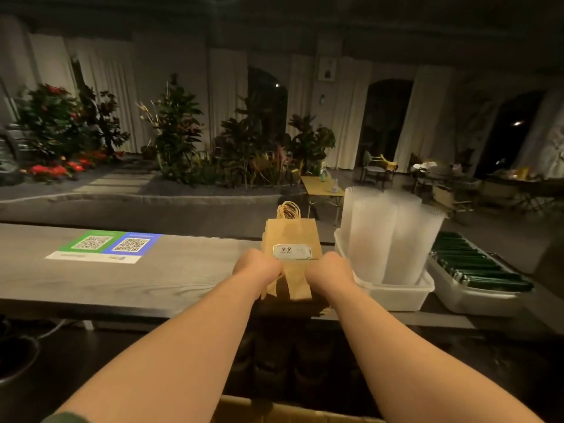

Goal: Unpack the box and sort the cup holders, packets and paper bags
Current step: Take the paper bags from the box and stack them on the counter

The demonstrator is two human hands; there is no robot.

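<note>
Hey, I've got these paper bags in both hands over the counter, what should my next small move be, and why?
Probably set the paper bags down on the bare counter left of the white bin. Left hand and right hand both grip the bundle, the bin is packed with clear cup stacks, and the counter beside it looks free.

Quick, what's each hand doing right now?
Left hand: closed on the stack of paper bags.
Right hand: closed on the same stack.

Fingers perhaps hidden behind paper bags
</note>
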